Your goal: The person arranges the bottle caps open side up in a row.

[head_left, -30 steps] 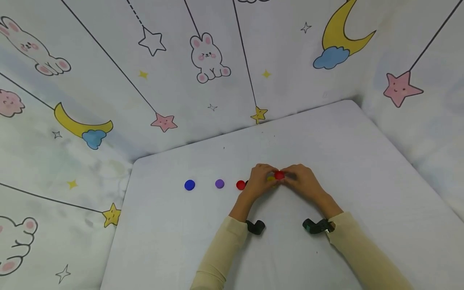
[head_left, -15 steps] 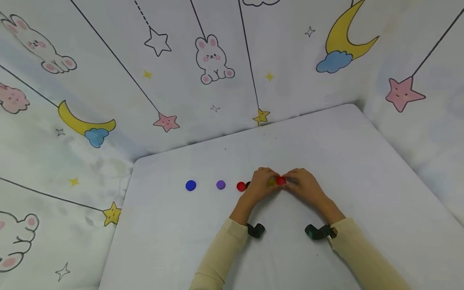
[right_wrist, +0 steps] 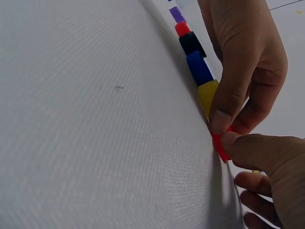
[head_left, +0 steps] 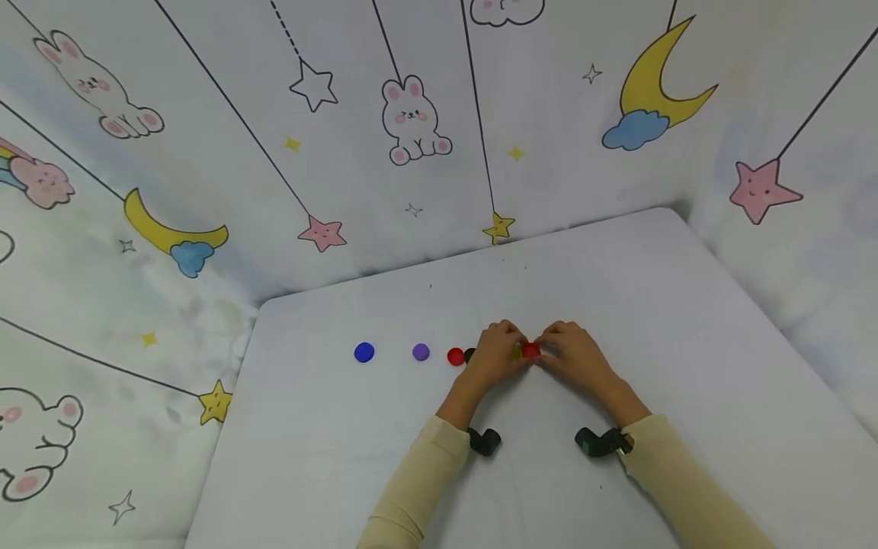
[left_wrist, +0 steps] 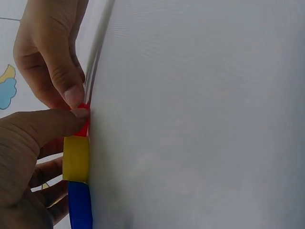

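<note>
Thumb and fingers of both hands pinch a small red bottle cap (head_left: 530, 351) at the right end of a row of caps on the white table. My left hand (head_left: 495, 354) holds it from the left and my right hand (head_left: 579, 362) from the right. In the left wrist view the two thumbs meet over this cap. Beside it sits a yellow cap (left_wrist: 76, 158), then a blue cap (left_wrist: 80, 205), which the left hand hides in the head view. A black cap (head_left: 469, 356) and another red cap (head_left: 456, 357) continue the row leftward.
Farther left on the table (head_left: 329, 435), spaced apart, lie a purple cap (head_left: 421, 352) and a second blue cap (head_left: 364, 352). A wall covering (head_left: 439, 183) printed with rabbits, stars and moons rises behind the table's back edge.
Both hands have come slightly nearer to me with the red cap, which now lies in line with the row. The other visible caps have stayed put while the head view shifted a little.
</note>
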`<act>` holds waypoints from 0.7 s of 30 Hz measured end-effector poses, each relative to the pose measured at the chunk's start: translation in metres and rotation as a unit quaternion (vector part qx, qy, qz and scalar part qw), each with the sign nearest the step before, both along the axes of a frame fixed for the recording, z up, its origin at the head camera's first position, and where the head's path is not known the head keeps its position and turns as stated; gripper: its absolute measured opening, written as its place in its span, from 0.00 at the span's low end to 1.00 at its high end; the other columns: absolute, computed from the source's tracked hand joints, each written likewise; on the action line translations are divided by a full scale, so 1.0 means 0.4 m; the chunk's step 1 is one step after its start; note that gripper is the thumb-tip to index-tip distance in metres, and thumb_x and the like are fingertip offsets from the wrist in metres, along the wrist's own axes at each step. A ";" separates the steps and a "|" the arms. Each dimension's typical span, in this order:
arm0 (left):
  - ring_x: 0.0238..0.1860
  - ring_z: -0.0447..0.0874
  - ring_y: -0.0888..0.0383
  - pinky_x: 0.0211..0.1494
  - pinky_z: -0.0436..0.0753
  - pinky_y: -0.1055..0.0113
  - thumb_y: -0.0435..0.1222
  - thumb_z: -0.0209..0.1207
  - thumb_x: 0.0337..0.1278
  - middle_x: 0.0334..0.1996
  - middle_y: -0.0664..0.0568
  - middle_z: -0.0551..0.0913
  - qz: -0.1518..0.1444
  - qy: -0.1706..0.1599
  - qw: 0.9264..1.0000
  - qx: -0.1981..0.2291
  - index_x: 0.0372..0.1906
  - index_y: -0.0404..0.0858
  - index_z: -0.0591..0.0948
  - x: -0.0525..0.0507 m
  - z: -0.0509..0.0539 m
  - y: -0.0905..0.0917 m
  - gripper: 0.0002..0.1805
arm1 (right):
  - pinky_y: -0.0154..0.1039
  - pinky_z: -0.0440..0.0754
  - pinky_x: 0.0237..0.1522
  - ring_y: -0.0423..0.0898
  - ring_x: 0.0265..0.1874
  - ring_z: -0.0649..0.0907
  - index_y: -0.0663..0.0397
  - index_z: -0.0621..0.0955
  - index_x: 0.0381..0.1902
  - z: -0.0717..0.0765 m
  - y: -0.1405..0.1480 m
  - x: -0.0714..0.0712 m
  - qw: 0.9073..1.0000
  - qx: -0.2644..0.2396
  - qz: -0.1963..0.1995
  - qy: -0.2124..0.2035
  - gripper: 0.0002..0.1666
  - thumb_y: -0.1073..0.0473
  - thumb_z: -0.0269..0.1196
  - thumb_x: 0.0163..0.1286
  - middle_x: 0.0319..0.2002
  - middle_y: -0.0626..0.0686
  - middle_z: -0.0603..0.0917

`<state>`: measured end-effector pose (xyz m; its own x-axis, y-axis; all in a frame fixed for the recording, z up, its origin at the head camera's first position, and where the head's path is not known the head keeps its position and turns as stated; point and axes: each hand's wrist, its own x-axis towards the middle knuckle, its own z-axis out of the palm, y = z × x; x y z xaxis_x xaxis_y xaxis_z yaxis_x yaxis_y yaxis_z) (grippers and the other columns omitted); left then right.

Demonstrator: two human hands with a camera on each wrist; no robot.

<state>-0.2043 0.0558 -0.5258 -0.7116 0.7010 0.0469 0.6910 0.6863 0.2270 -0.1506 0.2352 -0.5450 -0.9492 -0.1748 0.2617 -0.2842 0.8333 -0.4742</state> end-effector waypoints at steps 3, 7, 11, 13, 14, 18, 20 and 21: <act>0.56 0.75 0.52 0.59 0.75 0.58 0.53 0.65 0.58 0.52 0.52 0.79 0.016 0.009 1.000 -0.008 0.50 0.46 0.84 0.002 -0.004 0.002 0.20 | 0.56 0.78 0.48 0.59 0.44 0.80 0.59 0.87 0.42 -0.003 0.002 -0.008 1.000 -0.008 0.001 -0.005 0.17 0.56 0.74 0.56 0.42 0.59 0.84; 0.62 0.70 0.50 0.64 0.71 0.54 0.56 0.65 0.55 0.58 0.50 0.76 0.041 0.003 0.999 -0.006 0.59 0.45 0.79 0.005 0.002 0.001 0.30 | 0.58 0.77 0.51 0.60 0.47 0.81 0.61 0.85 0.47 -0.013 0.014 -0.019 0.999 -0.031 -0.006 -0.016 0.20 0.57 0.73 0.58 0.45 0.61 0.84; 0.66 0.66 0.48 0.68 0.67 0.52 0.53 0.64 0.58 0.62 0.48 0.72 0.065 -0.027 0.997 0.032 0.64 0.44 0.74 0.011 0.015 -0.023 0.32 | 0.59 0.77 0.54 0.61 0.50 0.80 0.61 0.84 0.49 -0.006 0.023 -0.024 0.997 -0.065 -0.019 -0.023 0.19 0.58 0.70 0.61 0.47 0.62 0.84; 0.66 0.65 0.47 0.68 0.67 0.52 0.51 0.63 0.61 0.63 0.48 0.72 0.079 -0.041 0.994 0.057 0.65 0.44 0.74 0.011 0.017 -0.046 0.29 | 0.60 0.77 0.54 0.62 0.51 0.80 0.61 0.84 0.48 0.005 0.022 -0.027 0.996 -0.080 -0.024 -0.021 0.18 0.58 0.69 0.63 0.47 0.62 0.84; 0.67 0.64 0.47 0.69 0.67 0.51 0.50 0.62 0.62 0.63 0.47 0.71 0.088 -0.048 0.993 0.070 0.64 0.44 0.74 0.011 0.019 -0.059 0.28 | 0.60 0.77 0.54 0.62 0.51 0.80 0.61 0.84 0.48 0.010 0.021 -0.029 0.996 -0.087 -0.025 -0.018 0.17 0.59 0.68 0.64 0.48 0.62 0.84; 0.66 0.65 0.45 0.67 0.68 0.49 0.46 0.62 0.64 0.61 0.46 0.72 0.130 -0.048 0.982 0.126 0.62 0.41 0.76 0.001 0.012 -0.123 0.25 | 0.60 0.77 0.55 0.61 0.51 0.81 0.61 0.84 0.47 0.031 0.011 -0.031 0.994 -0.109 -0.020 -0.006 0.15 0.59 0.67 0.65 0.47 0.61 0.84; 0.64 0.66 0.43 0.66 0.67 0.48 0.44 0.62 0.64 0.59 0.44 0.73 0.149 -0.044 0.977 0.147 0.59 0.39 0.77 -0.009 0.007 -0.153 0.23 | 0.59 0.77 0.55 0.61 0.50 0.81 0.61 0.85 0.47 0.037 0.008 -0.031 0.993 -0.117 -0.019 0.001 0.14 0.60 0.67 0.66 0.46 0.60 0.85; 0.63 0.67 0.42 0.65 0.68 0.48 0.43 0.62 0.63 0.59 0.43 0.73 0.159 -0.041 0.974 0.157 0.58 0.38 0.78 -0.014 0.003 -0.167 0.22 | 0.59 0.77 0.54 0.61 0.50 0.81 0.61 0.85 0.46 0.040 0.006 -0.031 0.992 -0.123 -0.018 0.003 0.13 0.60 0.67 0.66 0.46 0.60 0.85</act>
